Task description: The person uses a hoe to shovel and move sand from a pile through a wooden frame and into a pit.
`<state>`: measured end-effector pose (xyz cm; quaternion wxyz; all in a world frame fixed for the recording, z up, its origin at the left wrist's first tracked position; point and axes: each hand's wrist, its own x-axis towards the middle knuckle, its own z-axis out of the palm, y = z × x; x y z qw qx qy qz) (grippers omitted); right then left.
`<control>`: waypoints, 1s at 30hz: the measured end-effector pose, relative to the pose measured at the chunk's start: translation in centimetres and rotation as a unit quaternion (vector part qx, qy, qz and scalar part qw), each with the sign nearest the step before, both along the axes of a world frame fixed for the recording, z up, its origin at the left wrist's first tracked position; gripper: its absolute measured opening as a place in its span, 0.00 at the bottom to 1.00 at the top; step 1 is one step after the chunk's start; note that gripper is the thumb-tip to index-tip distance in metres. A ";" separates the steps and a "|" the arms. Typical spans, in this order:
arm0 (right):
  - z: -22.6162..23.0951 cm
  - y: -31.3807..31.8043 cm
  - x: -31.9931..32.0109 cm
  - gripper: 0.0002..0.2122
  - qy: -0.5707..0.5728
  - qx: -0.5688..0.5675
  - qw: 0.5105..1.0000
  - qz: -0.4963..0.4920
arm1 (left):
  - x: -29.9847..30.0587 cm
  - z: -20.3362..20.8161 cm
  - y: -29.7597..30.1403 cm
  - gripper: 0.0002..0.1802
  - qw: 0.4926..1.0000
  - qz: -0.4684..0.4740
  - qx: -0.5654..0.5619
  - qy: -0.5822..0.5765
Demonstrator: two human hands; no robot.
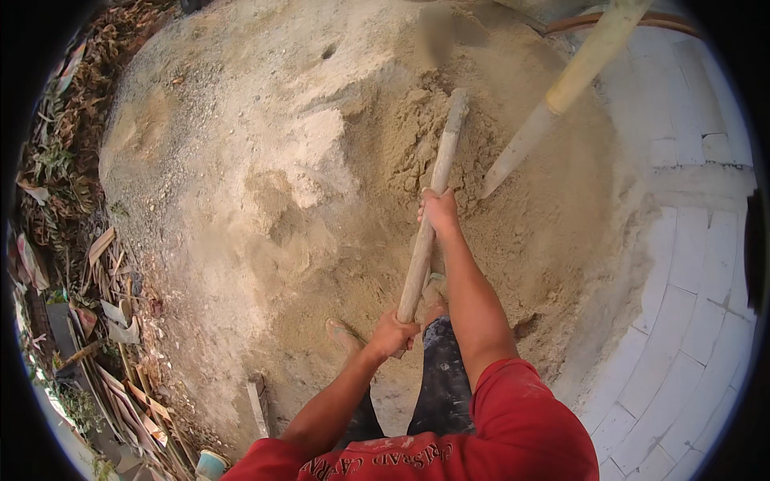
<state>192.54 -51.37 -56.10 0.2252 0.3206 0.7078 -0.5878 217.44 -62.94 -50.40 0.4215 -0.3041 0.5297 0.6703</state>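
Wooden and pale, the thick handle [425,248] slants over the sand [537,256] in front of the person, its far end over a darker, crumbly patch. The right hand [439,210] is clamped around its middle; the left hand [393,333] grips it near the lower end, the two well apart. A light-blue container [212,465] sits at the lower left edge; what it holds, I cannot tell. Near the handle, on its right, a pale pole [553,104] slants down from the upper edge to the sand, standing close to the work. Pale blocks [674,313] bound the sand on the right; dry leaves [68,152] and scraps of wood [144,401] line the left. The person's feet are between the trousers and the sand, partly hidden.
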 end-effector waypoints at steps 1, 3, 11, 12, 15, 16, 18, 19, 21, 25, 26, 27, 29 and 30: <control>0.4 -0.3 2.5 0.19 -0.010 -0.003 1.000 -0.005 | 1.8 0.5 -0.8 0.13 1.000 -0.021 -0.013 -0.003; 1.5 -2.2 7.5 0.18 -0.026 0.001 1.000 -0.014 | 6.4 2.2 -3.3 0.14 0.998 -0.056 -0.041 0.002; 3.7 -3.9 23.9 0.15 -0.094 -0.077 0.981 -0.150 | 22.8 3.6 -7.3 0.25 0.980 -0.164 -0.114 -0.014; 4.3 -4.0 25.5 0.16 -0.068 -0.076 0.985 -0.141 | 25.1 3.1 -7.3 0.26 0.968 -0.161 -0.169 0.095; 8.9 -4.8 22.0 0.16 0.007 -0.109 0.989 -0.099 | 23.4 4.4 -6.5 0.27 0.975 -0.127 -0.157 0.096; 11.7 -4.7 19.8 0.16 0.026 -0.119 0.989 -0.086 | 20.1 4.8 -5.8 0.27 0.970 -0.139 -0.179 0.088; 14.4 -4.5 11.9 0.18 0.113 -0.151 0.980 -0.058 | 11.9 2.6 -4.1 0.28 0.969 -0.133 -0.183 0.095; 15.4 -4.6 7.2 0.18 0.153 -0.168 0.973 -0.044 | 7.3 1.2 -3.3 0.28 0.969 -0.130 -0.185 0.097; 15.5 -3.8 -3.2 0.23 0.283 -0.209 0.935 0.044 | -5.1 -0.4 -2.0 0.27 0.960 -0.089 -0.203 0.174; 15.8 -6.2 -25.4 0.17 0.356 -0.105 0.924 0.094 | -28.3 -3.7 -1.1 0.25 0.932 0.033 -0.233 0.277; 14.1 -5.8 -30.4 0.17 0.368 -0.080 0.921 0.105 | -32.9 -1.4 -0.7 0.22 0.937 0.057 -0.196 0.284; 12.1 -6.5 -34.2 0.17 0.355 -0.056 0.927 0.108 | -35.9 -1.5 -1.1 0.19 0.952 0.070 -0.154 0.257; 6.8 -7.6 -38.7 0.16 0.280 -0.021 0.949 0.143 | -36.2 -3.2 -1.2 0.16 0.967 0.090 -0.096 0.219; 2.9 -7.5 -39.0 0.15 0.222 -0.005 0.960 0.170 | -35.2 -3.6 -0.8 0.15 0.969 0.093 -0.074 0.215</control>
